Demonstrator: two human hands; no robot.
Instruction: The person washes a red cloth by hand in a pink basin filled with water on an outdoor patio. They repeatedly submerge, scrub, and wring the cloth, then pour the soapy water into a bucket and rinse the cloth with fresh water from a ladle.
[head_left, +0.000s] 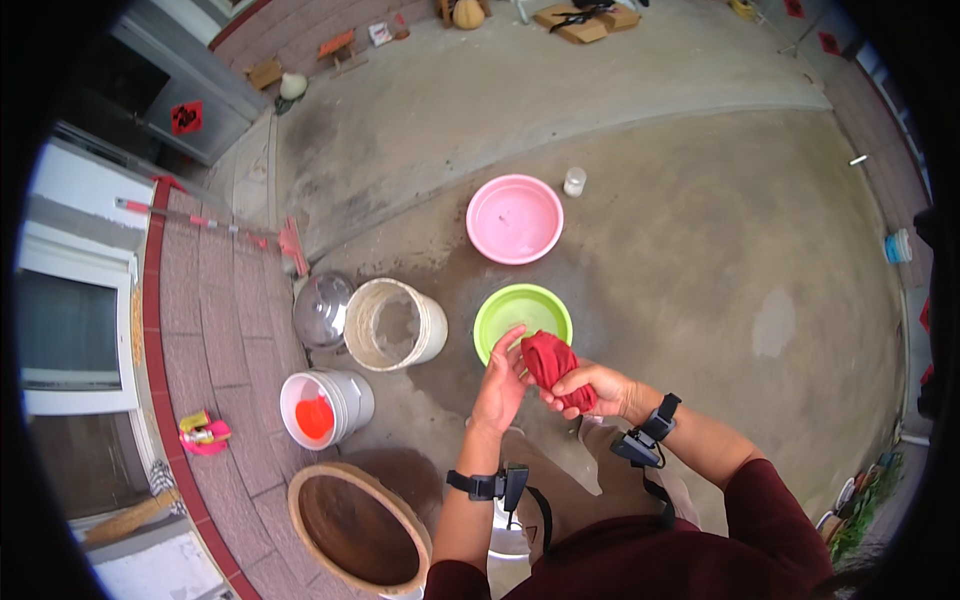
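Note:
My right hand (589, 390) is closed around a bunched red cloth (551, 360), held above the near edge of a lime-green basin (487, 315). My left hand (502, 382) is beside the cloth's left side, palm up with its fingers spread; whether its fingertips touch the cloth is hard to tell. The green basin stands on the concrete floor and seems to hold water. Beyond it stands a pink basin (517, 217), with a small lidded jar (574, 181) at its far right. Both wrists wear black straps with small devices.
Left of the basins stand a pale bucket (431, 330), a transparent domed lid (322, 311) and a white bucket (352, 409) with something orange-red inside. A large brown-rimmed vat (300, 510) is at the lower left. A pink-headed squeegee or mop (292, 246) leans by the wall.

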